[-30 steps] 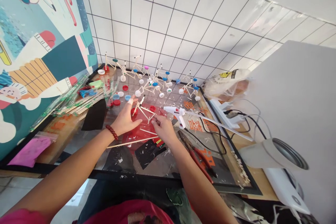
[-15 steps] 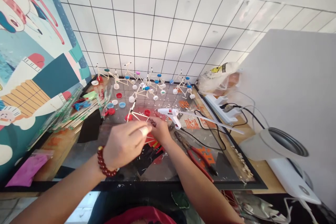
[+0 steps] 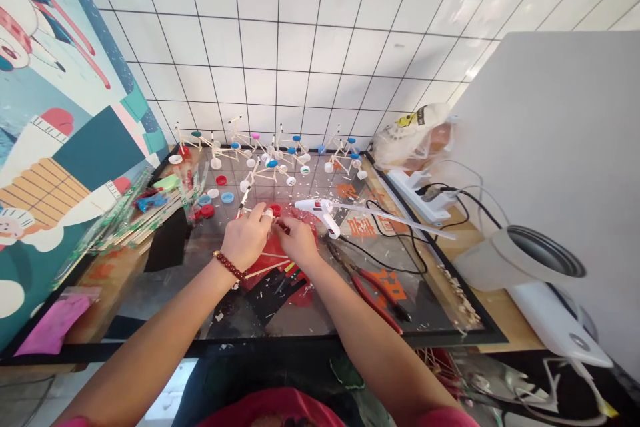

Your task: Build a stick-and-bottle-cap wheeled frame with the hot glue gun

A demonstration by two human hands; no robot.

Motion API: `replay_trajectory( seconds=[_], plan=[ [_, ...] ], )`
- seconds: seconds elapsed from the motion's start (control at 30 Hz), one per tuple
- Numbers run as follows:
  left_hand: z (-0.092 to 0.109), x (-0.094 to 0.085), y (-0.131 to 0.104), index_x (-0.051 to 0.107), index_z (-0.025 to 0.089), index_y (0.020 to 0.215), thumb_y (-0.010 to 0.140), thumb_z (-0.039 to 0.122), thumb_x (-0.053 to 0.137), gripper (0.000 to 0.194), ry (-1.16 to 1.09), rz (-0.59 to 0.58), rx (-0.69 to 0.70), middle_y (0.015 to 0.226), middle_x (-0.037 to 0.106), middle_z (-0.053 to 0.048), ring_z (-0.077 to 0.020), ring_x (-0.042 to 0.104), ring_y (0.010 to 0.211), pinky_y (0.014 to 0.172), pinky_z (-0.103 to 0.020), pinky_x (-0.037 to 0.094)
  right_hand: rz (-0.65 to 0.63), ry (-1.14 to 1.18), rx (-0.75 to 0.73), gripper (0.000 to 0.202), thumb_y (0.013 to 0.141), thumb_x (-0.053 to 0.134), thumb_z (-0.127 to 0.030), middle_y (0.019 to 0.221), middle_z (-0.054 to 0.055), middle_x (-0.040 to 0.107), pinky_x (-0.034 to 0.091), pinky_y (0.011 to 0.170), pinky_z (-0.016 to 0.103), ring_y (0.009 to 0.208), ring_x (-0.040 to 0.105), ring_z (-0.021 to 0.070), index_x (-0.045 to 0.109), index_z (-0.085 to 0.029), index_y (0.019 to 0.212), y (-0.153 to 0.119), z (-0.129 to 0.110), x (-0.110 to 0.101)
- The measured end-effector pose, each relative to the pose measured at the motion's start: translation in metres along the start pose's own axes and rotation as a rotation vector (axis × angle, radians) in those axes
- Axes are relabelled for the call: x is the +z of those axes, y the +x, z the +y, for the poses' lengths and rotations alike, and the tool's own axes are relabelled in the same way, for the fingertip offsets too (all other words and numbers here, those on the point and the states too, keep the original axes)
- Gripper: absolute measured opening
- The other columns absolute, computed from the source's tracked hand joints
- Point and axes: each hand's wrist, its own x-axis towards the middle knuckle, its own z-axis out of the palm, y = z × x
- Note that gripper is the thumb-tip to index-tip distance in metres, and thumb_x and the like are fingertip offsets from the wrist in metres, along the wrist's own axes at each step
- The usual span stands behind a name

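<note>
A small model made of thin wooden sticks (image 3: 243,200) with a black-tipped upright rises beyond my left hand (image 3: 247,238), whose bent fingers are closed on it and cover most of it. A white wrap sits on one of these fingers, and a dark red bead bracelet circles the wrist. My right hand (image 3: 299,241) is closed too, thumb and fingers pinched at the model's near end, close to my left fingertips; the exact grip is hidden. Just past the fingertips is a red bottle cap (image 3: 275,210). Under both hands lies a red sheet (image 3: 300,290) with loose sticks and black strips.
Several finished stick models with cap wheels (image 3: 273,165) stand along the back. A white glue gun (image 3: 320,210) lies to the right, its cord near red-handled pliers (image 3: 373,297). Sticks in bags (image 3: 120,213) lie left; a power strip (image 3: 417,195) sits right.
My left hand has drawn back and left from my right fingertips and come down over the model's sticks. My right hand has shifted slightly left. The view has tilted a little.
</note>
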Motion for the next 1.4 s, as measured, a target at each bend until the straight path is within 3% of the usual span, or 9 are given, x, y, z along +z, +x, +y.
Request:
replay_trajectory(
  seconds=[0.27,0.77,1.17,1.4],
  plan=[
    [-0.002,0.010,0.004,0.069,0.019,0.103,0.092,0.014,0.046,0.026,-0.019,0.003,0.015,0.113,0.072,-0.011,-0.0256,0.071,0.084,0.061,-0.034,0.049,0.009,-0.056,-0.009,0.020,0.092,0.056,-0.028,0.091,0.002,0.077,0.045,0.069,0.024,0.079,0.068,0.0174,0.076,-0.027,0.094,0.000,-0.002,-0.001],
    [-0.004,0.020,0.002,0.071,0.022,0.103,0.092,0.015,0.047,0.027,-0.050,0.090,0.007,0.114,0.073,-0.007,-0.0238,0.071,0.086,0.062,-0.033,0.049,-0.021,-0.095,0.006,0.021,0.092,0.057,-0.029,0.101,0.002,0.077,0.047,0.074,0.026,0.091,0.071,0.0201,0.076,-0.029,0.101,0.000,-0.004,-0.003],
    [-0.004,0.024,0.002,0.071,0.021,0.106,0.092,0.014,0.048,0.028,-0.036,0.116,-0.011,0.113,0.074,-0.006,-0.0223,0.071,0.086,0.064,-0.032,0.050,-0.027,-0.125,0.029,0.022,0.092,0.056,-0.030,0.099,0.002,0.078,0.046,0.072,0.024,0.088,0.071,0.0187,0.077,-0.030,0.101,0.001,-0.004,-0.002],
    [-0.002,0.023,0.004,0.066,0.018,0.120,0.091,0.012,0.047,0.034,-0.046,0.066,-0.008,0.115,0.072,-0.009,-0.0236,0.071,0.090,0.065,-0.032,0.051,-0.038,-0.134,0.047,0.023,0.093,0.055,-0.032,0.099,0.001,0.078,0.045,0.072,0.024,0.089,0.071,0.0186,0.076,-0.031,0.104,0.002,-0.005,-0.002]
  ],
)
